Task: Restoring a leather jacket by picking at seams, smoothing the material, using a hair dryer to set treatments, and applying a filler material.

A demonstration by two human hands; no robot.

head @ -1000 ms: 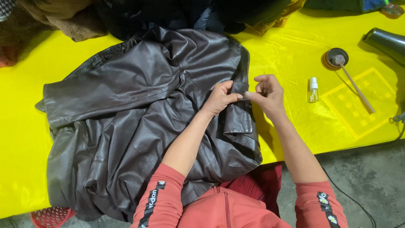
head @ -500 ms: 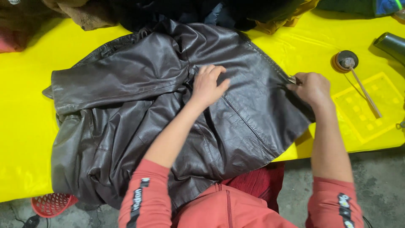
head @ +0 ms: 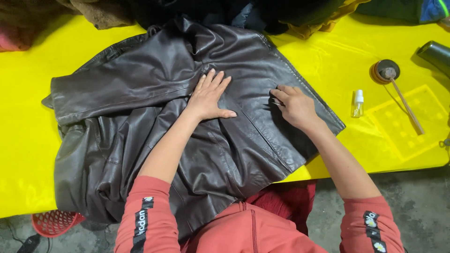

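A dark brown leather jacket (head: pixel 154 117) lies spread across the yellow table (head: pixel 28 140), its lower part hanging over the near edge. My left hand (head: pixel 211 96) rests flat on the jacket's middle, fingers apart. To the right, my right hand (head: pixel 293 105) presses on the right front panel with its fingers curled down onto the leather. Neither hand holds anything. Both my forearms are bare, with red sleeves pushed up.
A small clear spray bottle (head: pixel 358 103) stands right of the jacket. Farther right lie a round tin with a stick brush (head: pixel 391 77) and a yellow moulded tray (head: pixel 408 124). Piled clothes (head: pixel 211 9) line the far edge. A red basket (head: pixel 54 222) sits on the floor.
A second ago both hands pinched the jacket's front edge together. They pulled the panel open to the right, and now both hands lie on the spread leather, the right hand moved back left.
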